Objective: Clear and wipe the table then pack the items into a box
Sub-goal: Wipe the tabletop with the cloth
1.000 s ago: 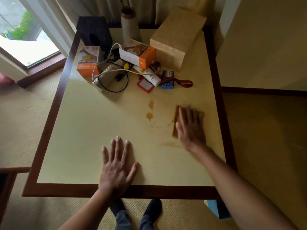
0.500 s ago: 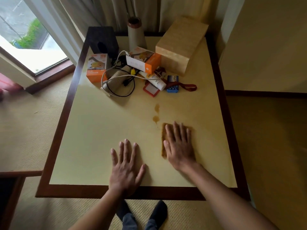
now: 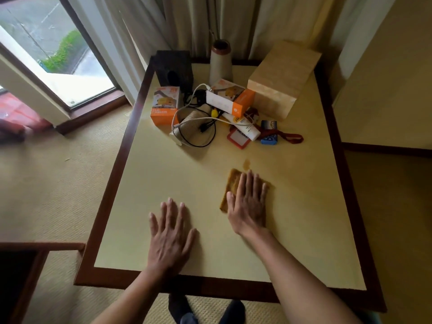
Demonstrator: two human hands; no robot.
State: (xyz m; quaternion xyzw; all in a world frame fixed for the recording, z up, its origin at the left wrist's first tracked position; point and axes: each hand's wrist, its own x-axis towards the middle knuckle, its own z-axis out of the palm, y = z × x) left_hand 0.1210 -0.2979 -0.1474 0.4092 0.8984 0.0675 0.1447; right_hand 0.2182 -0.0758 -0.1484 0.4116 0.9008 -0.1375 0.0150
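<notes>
a cream table (image 3: 163, 183) with a dark wood border fills the middle of the frame. along its upper end stand a black box (image 3: 174, 66), a pale vase (image 3: 221, 61), a tan box (image 3: 280, 78) and an orange carton (image 3: 164, 106). below them lie tangled cables (image 3: 198, 136), a white tube (image 3: 243, 126), a red card holder (image 3: 238, 137) and a blue packet (image 3: 268, 136). at centre, a small brown stain (image 3: 246, 163) sits just above a brown cloth (image 3: 230, 183) spread flat.

Beige woven carpet (image 3: 58, 195) covers the floor. Pale curtains (image 3: 187, 24) hang along the far side. Left of them, a window (image 3: 53, 43) with a dark wooden sill shows grey pavement and a strip of grass. A dark wooden furniture frame (image 3: 35, 249) stands at the near left. On the right, a cream wall (image 3: 385, 78) meets a dark skirting board (image 3: 385, 149).
</notes>
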